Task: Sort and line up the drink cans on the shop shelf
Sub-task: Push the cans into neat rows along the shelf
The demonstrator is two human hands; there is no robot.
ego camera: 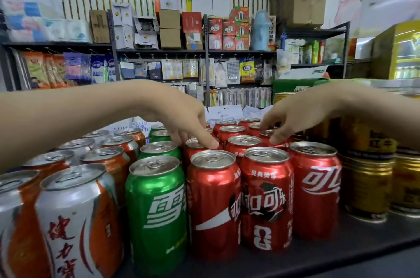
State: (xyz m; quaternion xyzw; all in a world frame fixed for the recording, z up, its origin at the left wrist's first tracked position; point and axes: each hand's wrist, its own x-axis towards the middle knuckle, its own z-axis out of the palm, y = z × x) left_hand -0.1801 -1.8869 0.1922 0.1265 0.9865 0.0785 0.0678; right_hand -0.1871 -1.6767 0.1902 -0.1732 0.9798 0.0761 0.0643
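Now left hand [181,116], right hand [293,116] on cans [192,154]

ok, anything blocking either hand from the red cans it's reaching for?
Nothing visible. The left hand, above the front row, grips the top of the left red can, next to the green cans; the right hand grips the top of the right red can. The front row stands lower, clear of both arms.

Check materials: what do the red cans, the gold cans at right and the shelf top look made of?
Red cans: thin metal, likely aluminium; bare silver lids with pull tabs, glossy printed sides. Gold cans: metal too, perhaps steel; ridged upper band. Shelf top: dark, smooth, slight sheen; board or painted metal, cannot tell.
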